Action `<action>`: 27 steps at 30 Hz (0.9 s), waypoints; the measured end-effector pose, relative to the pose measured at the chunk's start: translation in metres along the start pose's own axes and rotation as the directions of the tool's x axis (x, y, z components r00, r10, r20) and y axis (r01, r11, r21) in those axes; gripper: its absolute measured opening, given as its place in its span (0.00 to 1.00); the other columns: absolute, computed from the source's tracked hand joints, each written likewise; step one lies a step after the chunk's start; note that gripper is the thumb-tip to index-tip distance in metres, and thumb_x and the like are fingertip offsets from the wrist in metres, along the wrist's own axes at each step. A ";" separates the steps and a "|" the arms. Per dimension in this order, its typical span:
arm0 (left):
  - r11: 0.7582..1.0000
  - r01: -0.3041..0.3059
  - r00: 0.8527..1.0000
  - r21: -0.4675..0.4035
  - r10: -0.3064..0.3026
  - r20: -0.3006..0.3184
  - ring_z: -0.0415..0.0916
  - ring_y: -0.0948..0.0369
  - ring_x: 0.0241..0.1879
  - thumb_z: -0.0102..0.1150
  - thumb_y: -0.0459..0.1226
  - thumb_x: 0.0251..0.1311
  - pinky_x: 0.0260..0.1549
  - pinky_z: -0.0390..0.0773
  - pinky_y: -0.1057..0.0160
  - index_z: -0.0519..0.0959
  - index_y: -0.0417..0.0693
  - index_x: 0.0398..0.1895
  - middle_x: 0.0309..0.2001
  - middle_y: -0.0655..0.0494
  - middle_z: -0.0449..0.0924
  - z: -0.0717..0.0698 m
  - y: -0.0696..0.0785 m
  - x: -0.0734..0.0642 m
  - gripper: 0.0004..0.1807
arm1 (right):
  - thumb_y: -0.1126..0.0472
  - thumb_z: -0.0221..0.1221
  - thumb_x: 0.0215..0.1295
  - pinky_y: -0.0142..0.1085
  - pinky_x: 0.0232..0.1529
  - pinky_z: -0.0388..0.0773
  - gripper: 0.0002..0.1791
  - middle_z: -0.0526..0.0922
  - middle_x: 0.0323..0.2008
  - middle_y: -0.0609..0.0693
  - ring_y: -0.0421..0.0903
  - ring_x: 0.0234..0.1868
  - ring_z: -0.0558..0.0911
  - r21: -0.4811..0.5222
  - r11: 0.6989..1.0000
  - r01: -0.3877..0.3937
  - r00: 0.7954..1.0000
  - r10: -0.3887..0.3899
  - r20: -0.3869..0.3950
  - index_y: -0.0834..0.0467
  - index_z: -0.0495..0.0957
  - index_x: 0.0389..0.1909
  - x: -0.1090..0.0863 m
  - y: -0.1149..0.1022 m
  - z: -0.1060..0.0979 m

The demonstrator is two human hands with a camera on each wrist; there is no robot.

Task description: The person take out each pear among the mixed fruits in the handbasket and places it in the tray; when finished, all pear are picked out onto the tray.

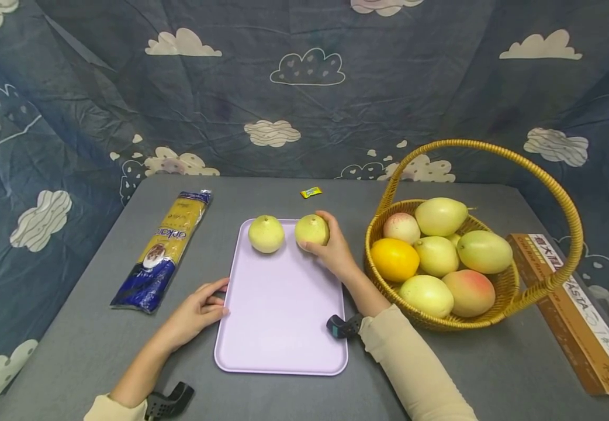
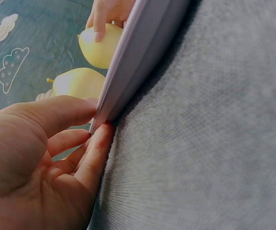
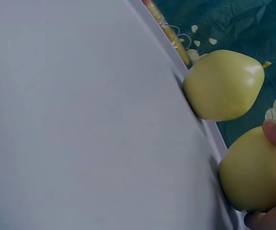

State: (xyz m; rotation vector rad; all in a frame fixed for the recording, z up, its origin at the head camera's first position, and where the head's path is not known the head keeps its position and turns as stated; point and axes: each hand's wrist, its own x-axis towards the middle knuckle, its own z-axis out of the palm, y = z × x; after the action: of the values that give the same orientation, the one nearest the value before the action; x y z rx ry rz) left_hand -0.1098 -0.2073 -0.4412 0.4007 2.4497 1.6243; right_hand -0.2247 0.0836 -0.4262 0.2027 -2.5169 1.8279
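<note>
A pale lilac tray lies on the grey table. At its left edge, my left hand holds the rim, thumb and fingertips on it in the left wrist view. Two round yellow-green pears sit along the tray's far end. My right hand grips the right-hand pear, thumb on the near side and fingers round the far right side. The left-hand pear stands untouched beside it, stem up. In the right wrist view, the gripped pear rests close against the tray's rim.
A wicker basket with a tall handle stands right of the tray, filled with several pears, peaches and a yellow-orange fruit. A pasta packet lies on the left, a long brown pasta box on the right. A small yellow wrapped candy lies behind the tray.
</note>
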 end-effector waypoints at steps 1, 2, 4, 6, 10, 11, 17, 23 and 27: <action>1.000 0.001 1.000 -0.003 -0.001 0.000 0.70 0.53 0.42 0.57 0.26 0.53 0.41 0.74 0.69 0.61 0.33 0.61 0.52 0.38 0.64 0.000 0.000 0.000 0.31 | 0.64 0.67 0.48 0.48 0.56 0.61 0.41 0.63 0.59 0.55 0.53 0.55 0.65 0.005 1.000 0.002 1.000 -0.002 0.008 0.52 0.56 0.63 0.000 0.000 0.000; 1.000 0.003 1.000 -0.007 -0.003 -0.001 0.70 0.53 0.42 0.57 0.26 0.53 0.41 0.74 0.69 0.61 0.33 0.61 0.52 0.38 0.64 0.000 0.000 0.000 0.31 | 0.63 0.67 0.48 0.47 0.57 0.61 0.42 0.61 0.61 0.55 0.53 0.56 0.65 0.008 1.000 0.004 1.000 -0.004 0.012 0.52 0.55 0.63 0.000 -0.001 -0.001; 1.000 0.006 1.000 -0.013 -0.006 -0.001 0.70 0.53 0.43 0.57 0.26 0.53 0.41 0.74 0.70 0.61 0.33 0.61 0.52 0.38 0.64 0.000 0.000 0.000 0.31 | 0.62 0.66 0.49 0.47 0.59 0.58 0.43 0.58 0.63 0.56 0.53 0.59 0.62 0.005 1.000 0.012 1.000 -0.012 0.015 0.53 0.53 0.64 -0.002 -0.003 -0.002; 1.000 0.010 1.000 -0.014 -0.010 0.000 0.70 0.53 0.43 0.57 0.26 0.53 0.41 0.74 0.70 0.61 0.33 0.62 0.53 0.38 0.64 0.000 0.001 -0.001 0.31 | 0.60 0.66 0.50 0.45 0.61 0.55 0.44 0.55 0.64 0.56 0.52 0.62 0.59 -0.008 1.000 0.029 1.000 -0.029 0.010 0.54 0.51 0.65 -0.005 -0.007 -0.005; 1.000 0.019 1.000 -0.012 -0.018 0.005 0.70 0.53 0.43 0.57 0.27 0.53 0.41 0.74 0.69 0.61 0.33 0.62 0.53 0.38 0.64 0.000 0.002 -0.001 0.31 | 0.60 0.63 0.54 0.41 0.64 0.49 0.38 0.58 0.63 0.56 0.50 0.64 0.55 0.008 0.993 0.121 0.993 -0.121 -0.003 0.59 0.54 0.63 -0.017 -0.022 -0.012; 1.000 0.020 1.000 -0.010 -0.020 0.006 0.70 0.53 0.43 0.57 0.27 0.54 0.41 0.74 0.69 0.60 0.33 0.62 0.53 0.38 0.64 0.000 0.002 -0.001 0.31 | 0.60 0.62 0.55 0.39 0.64 0.49 0.37 0.59 0.62 0.57 0.49 0.64 0.56 0.017 0.987 0.157 0.988 -0.157 -0.002 0.61 0.55 0.62 -0.020 -0.027 -0.015; 1.000 0.010 1.000 -0.006 -0.010 0.002 0.70 0.53 0.43 0.57 0.27 0.54 0.40 0.75 0.69 0.60 0.33 0.62 0.53 0.38 0.64 0.000 0.001 -0.001 0.31 | 0.71 0.59 0.55 0.45 0.62 0.55 0.30 0.65 0.56 0.63 0.55 0.59 0.62 0.031 0.929 0.368 0.930 -0.368 0.001 0.70 0.59 0.57 -0.055 -0.071 -0.041; 1.000 0.010 1.000 -0.013 -0.010 0.004 0.70 0.53 0.43 0.58 0.27 0.54 0.41 0.74 0.69 0.61 0.34 0.62 0.53 0.39 0.64 0.001 0.000 0.000 0.31 | 0.79 0.60 0.47 0.46 0.58 0.60 0.29 0.67 0.50 0.68 0.57 0.54 0.66 -0.132 0.873 0.469 0.876 -0.478 -0.054 0.75 0.61 0.53 -0.086 -0.094 -0.076; 1.000 0.004 1.000 -0.013 -0.004 0.002 0.70 0.53 0.43 0.57 0.26 0.53 0.41 0.74 0.69 0.61 0.33 0.62 0.53 0.38 0.64 0.000 -0.001 0.000 0.31 | 0.78 0.63 0.43 0.37 0.57 0.60 0.31 0.69 0.50 0.62 0.51 0.53 0.67 -0.235 0.852 0.468 0.857 -0.502 -0.113 0.70 0.65 0.53 -0.090 -0.079 -0.105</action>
State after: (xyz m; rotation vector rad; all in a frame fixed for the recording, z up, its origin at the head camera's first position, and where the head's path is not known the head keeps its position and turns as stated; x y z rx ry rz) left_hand -0.1102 -0.2072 -0.4425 0.3957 2.4356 1.6368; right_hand -0.1318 0.1673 -0.3279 0.5907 -2.2360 1.3270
